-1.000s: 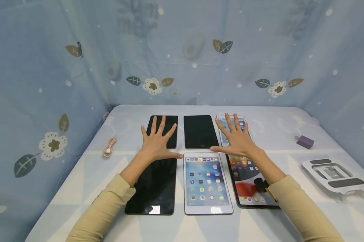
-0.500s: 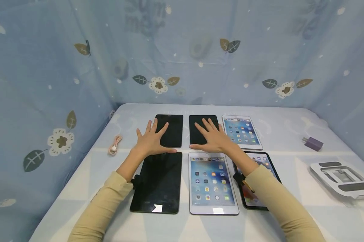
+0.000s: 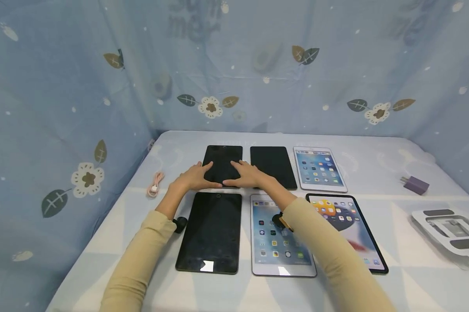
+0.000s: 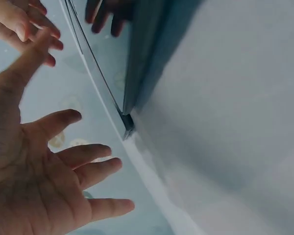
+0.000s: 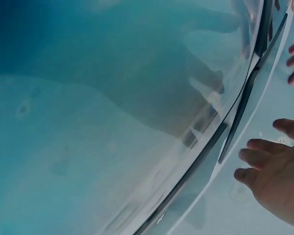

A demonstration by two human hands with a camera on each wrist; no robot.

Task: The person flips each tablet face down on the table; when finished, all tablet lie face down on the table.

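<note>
Both bare hands are over the back left black tablet (image 3: 223,158), whose screen is dark. My left hand (image 3: 197,177) is at its left side and my right hand (image 3: 245,174) at its right side, thumbs toward each other near its front edge. In the left wrist view my left hand (image 4: 49,181) has its fingers spread, nothing held. My right hand (image 5: 279,164) likewise shows extended fingers in the right wrist view. Closer in lies a larger black tablet (image 3: 210,234). My right forearm passes over a white tablet (image 3: 263,242) with a lit screen, hiding part of it.
Another dark tablet (image 3: 277,167) and a lit white tablet (image 3: 320,169) complete the back row. A black-rimmed lit tablet (image 3: 351,229) is front right. Farther right are a purple plug adapter (image 3: 416,185) and a white-grey stand (image 3: 451,229). A pink coiled cable (image 3: 155,184) lies left.
My right hand has swept left from the back right tablet, past the middle one, to the back left tablet. My left hand has stayed near that tablet; its fingers are now lower.
</note>
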